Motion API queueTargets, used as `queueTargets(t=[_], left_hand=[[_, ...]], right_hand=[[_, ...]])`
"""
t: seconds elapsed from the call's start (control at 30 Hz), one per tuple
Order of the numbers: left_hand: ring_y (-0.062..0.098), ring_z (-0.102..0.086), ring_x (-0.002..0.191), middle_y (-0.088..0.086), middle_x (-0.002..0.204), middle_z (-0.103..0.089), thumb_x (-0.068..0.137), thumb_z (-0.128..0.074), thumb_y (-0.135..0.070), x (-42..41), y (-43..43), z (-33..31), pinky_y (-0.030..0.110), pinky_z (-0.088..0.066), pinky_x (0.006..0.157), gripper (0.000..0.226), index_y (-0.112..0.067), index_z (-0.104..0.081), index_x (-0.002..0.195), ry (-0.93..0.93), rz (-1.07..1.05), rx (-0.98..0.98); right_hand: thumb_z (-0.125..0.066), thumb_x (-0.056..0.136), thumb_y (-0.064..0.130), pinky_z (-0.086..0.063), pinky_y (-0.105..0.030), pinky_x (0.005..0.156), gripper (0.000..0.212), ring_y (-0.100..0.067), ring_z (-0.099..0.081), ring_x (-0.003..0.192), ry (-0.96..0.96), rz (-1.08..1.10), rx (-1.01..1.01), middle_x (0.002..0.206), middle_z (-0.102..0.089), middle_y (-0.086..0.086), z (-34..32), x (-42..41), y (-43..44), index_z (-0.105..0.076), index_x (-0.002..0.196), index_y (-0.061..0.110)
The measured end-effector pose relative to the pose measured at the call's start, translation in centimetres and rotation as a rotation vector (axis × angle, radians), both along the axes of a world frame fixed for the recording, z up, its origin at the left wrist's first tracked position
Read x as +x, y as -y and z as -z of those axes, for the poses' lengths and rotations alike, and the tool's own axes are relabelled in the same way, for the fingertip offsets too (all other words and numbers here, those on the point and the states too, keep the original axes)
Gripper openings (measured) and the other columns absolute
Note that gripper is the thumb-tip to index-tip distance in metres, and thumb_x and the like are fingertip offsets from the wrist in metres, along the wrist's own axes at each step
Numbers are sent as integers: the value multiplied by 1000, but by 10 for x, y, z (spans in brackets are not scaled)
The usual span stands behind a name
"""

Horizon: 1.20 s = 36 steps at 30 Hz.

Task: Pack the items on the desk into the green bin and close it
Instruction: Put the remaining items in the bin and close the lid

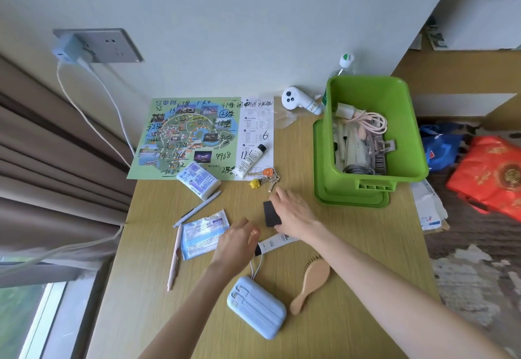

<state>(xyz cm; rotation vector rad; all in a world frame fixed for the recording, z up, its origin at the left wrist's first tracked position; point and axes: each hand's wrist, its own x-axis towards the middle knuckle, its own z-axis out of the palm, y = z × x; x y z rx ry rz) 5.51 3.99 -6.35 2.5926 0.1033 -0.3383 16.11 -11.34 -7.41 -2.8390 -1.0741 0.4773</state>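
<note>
Head camera looks down on a wooden desk (361, 251) where the right hand (293, 212) lies against the edge of a small black card (270, 213), fingers fairly straight; whether the thumb pinches the card cannot be told. The left hand (239, 241) hovers with relaxed, parted fingers, holding nothing, above one end of a white tube (277, 241) and just beside a blue sachet (201, 234). The green bin (366, 90) stands open at the desk's far right corner on its lid (352, 199), with cables and clips inside. A power bank (256, 306), hairbrush (310, 282) and keys (267, 178) lie on the desk outside the bin.
</note>
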Motion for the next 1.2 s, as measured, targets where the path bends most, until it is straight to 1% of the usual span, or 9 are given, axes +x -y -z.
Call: queueTargets(t=[0.1,0.27,0.47,0.57,0.7,0.87,1.0,1.13,1.2], left_hand=[[13,-58,96,-7,105,-56,97,-50,-30,2,12,2,23,-44,73,15,-20,-59,104,36,36,48],[13,-50,110,-6,117,-49,83,-64,-54,7,32,13,29,-45,91,54,-21,-48,121,-108,171,186],[16,-60,93,-2,107,-60,90,-56,-32,11,39,10,28,-47,80,26,-17,-52,111,-54,167,235],[20,-61,70,2,87,-61,92,-48,-22,14,29,0,30,-46,57,16,-14,-47,105,-86,57,123],[26,-58,62,6,77,-59,94,-47,-16,17,-3,-12,33,-40,48,8,-13,-41,98,-39,-160,10],[30,-63,84,4,110,-53,83,-73,-29,2,-57,-11,34,-38,57,38,-11,-46,102,-80,-179,185],[27,-61,97,4,128,-39,69,-84,-38,-10,-79,2,36,-47,79,71,-12,-46,124,-165,-158,284],[28,-59,101,2,133,-36,69,-83,-42,-11,-86,10,38,-50,78,76,-15,-44,128,-186,-175,258],[27,-60,98,1,127,-40,67,-84,-44,-9,-86,10,37,-49,77,75,-14,-45,123,-174,-174,256]], right_hand=[[-80,73,34,-46,-33,95,73,-22,-49,107,21,150,98,124,-47,-10,-9,4,18,-42,128,4],[-80,69,31,-46,-27,63,60,-19,-53,87,-148,456,371,97,-49,-1,-21,1,50,-36,107,16],[-68,70,30,-46,-32,62,55,-22,-53,85,-625,743,581,98,-45,-1,-19,-11,65,-32,112,24],[-59,67,30,-46,-36,72,62,-20,-50,85,-776,751,605,100,-46,-3,-20,-14,61,-30,121,26],[-53,64,30,-41,-38,81,58,-16,-47,89,-870,729,612,107,-43,-2,-24,-16,46,-38,120,26],[-52,61,24,-35,-32,67,40,-18,-43,75,-948,719,587,87,-47,-5,-24,-22,17,-47,98,11],[-48,81,11,-36,-27,53,4,-18,-42,62,-919,687,569,70,-45,-4,-14,-34,-2,-48,85,13],[-50,92,11,-36,-27,55,5,-13,-43,59,-742,516,429,72,-47,2,-6,-49,-12,-54,88,13],[-60,91,26,-36,-25,55,12,-8,-42,58,-636,407,283,73,-48,7,-9,-55,-16,-52,89,17]])
